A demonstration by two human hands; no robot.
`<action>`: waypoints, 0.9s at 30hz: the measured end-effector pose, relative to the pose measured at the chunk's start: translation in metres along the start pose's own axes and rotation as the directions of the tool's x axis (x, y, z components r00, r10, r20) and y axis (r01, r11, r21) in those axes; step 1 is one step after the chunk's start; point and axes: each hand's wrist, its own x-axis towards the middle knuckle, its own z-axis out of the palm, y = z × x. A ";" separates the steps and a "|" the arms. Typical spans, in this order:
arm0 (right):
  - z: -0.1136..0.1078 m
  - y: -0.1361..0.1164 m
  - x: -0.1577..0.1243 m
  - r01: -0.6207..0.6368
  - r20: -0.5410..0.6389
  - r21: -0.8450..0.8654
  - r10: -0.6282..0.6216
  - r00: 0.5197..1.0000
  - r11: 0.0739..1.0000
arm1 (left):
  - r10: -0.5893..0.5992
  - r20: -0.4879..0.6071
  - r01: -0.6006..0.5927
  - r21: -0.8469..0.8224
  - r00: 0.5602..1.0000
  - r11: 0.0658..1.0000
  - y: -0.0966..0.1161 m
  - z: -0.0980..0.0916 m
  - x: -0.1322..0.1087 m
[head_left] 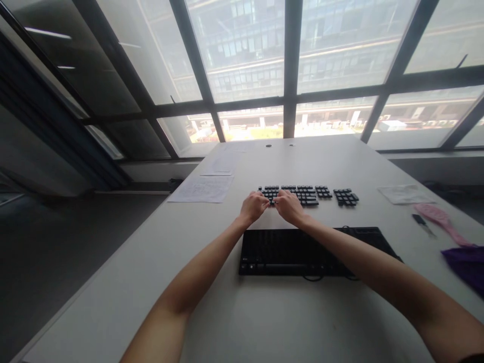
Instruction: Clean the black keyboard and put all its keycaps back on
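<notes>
Black keycaps lie on the white table in groups laid out like a keyboard. At the lower left of the largest group, my left hand has its fingers pinched together by the keycaps. Close beside it, my right hand reaches among the same keycaps with its fingers bent and closed. Whatever sits between the fingertips of either hand is too small to make out. Nearer to me lies a black keyboard, mostly without caps, with a few on its near row. My right forearm crosses above it and hides part.
Printed sheets of paper lie at the left. On the right are a clear plastic bag, a pink hairbrush, a small black-handled tool and purple cloth. Large windows stand behind the white table.
</notes>
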 end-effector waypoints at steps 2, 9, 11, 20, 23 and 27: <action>0.002 0.000 0.003 0.018 -0.002 -0.003 -0.018 1.000 1.000 | 0.011 0.016 -0.011 0.017 1.000 1.000 -0.001 0.006 0.005; 0.011 0.003 0.009 0.099 -0.038 -0.068 -0.101 0.994 0.993 | 0.040 0.029 -0.041 0.031 0.999 0.999 -0.003 0.008 0.002; 0.013 0.004 0.010 0.121 -0.035 -0.080 -0.124 0.992 0.989 | 0.054 0.032 -0.055 0.023 0.998 0.998 -0.002 0.009 0.000; 0.014 0.003 0.017 0.178 -0.012 -0.066 -0.179 0.984 0.982 | 0.052 0.027 -0.051 -0.013 0.998 0.999 0.000 0.009 -0.005; 0.009 0.001 0.018 0.186 -0.023 -0.053 -0.188 0.982 0.981 | 0.020 0.021 -0.019 -0.032 1.000 0.999 0.001 0.004 -0.006; -0.002 -0.006 0.004 0.146 -0.095 0.028 -0.143 0.985 0.989 | -0.028 -0.006 0.028 -0.080 1.000 0.996 0.006 -0.012 -0.021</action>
